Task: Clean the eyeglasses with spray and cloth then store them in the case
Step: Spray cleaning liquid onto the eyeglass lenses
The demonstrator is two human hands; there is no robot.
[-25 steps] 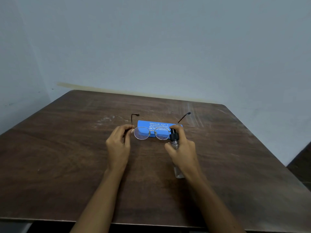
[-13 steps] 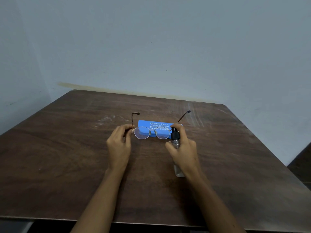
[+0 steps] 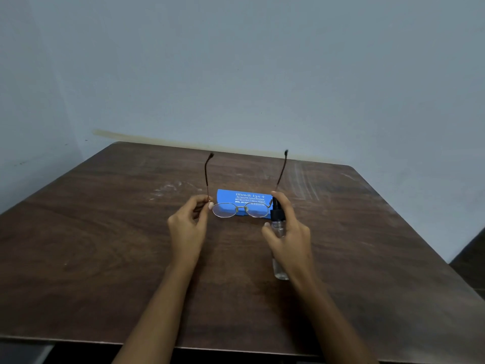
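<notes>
Reaching in from the near edge of the table (image 3: 105, 232), two bare forearms meet over its middle. The right hand (image 3: 291, 232) has its fingers curled round a small clear spray bottle (image 3: 277, 214), forefinger lying over the black pump head and the bottle's base poking out below the wrist. The left hand (image 3: 187, 227) pinches the left hinge of the eyeglasses (image 3: 241, 208) between thumb and fingertips, the other fingers loosely bent. The glasses hang between the two hands, above the table and just in front of the case, with the nozzle close beside the right lens.

Against a second ago the hands have hardly shifted, but the frame has been tipped: the two temples, which lay low and pointed away, now stand steeply up; the lenses sit where they were. I take that as re-angling the glass to the nozzle, so the spraying step is in hand; wiping and storing are yet to come.

Just beyond the lenses lies the blue case (image 3: 244, 197), flat, seemingly closed, white print on top; mist may settle on it, and it will need opening later. The right temple rises just behind the forefinger, close enough to get brushed. No cloth shows anywhere in view. Farther off there are pale scuffs on the brown wood, then the plain bluish wall (image 3: 236, 74).
</notes>
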